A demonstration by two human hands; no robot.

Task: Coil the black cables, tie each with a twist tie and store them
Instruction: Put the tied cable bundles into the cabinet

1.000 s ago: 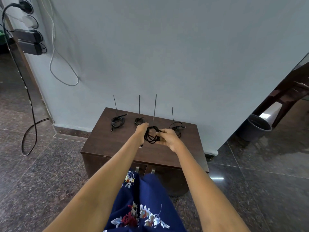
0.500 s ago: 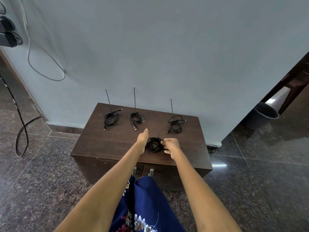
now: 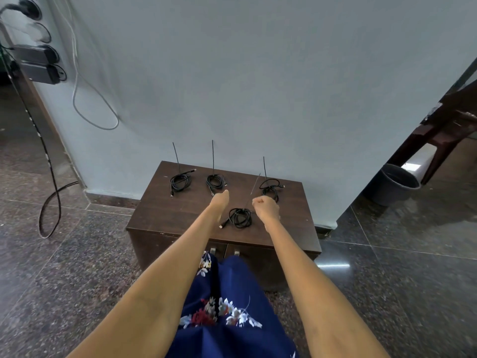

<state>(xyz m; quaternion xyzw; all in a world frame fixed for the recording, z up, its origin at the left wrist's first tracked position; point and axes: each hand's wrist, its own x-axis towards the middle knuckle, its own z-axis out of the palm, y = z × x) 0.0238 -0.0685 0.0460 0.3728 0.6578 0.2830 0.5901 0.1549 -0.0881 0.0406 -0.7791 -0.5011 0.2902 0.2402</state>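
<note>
Cabinet (image 3: 160, 215) carries four black coils; your right hand (image 3: 267, 208) pinches a twist tie (image 3: 254, 187) above the nearest coil (image 3: 240, 217), your left hand (image 3: 219, 202) flat, fingers straight.

No text, label, brand, number or sign can be read on anything here.

the coiled cable (image 3: 240, 217) now lies on the counter (image 3: 165, 215), both hands off it, the right hand (image 3: 266, 208) lifting a twist tie (image 3: 254, 188).
</note>
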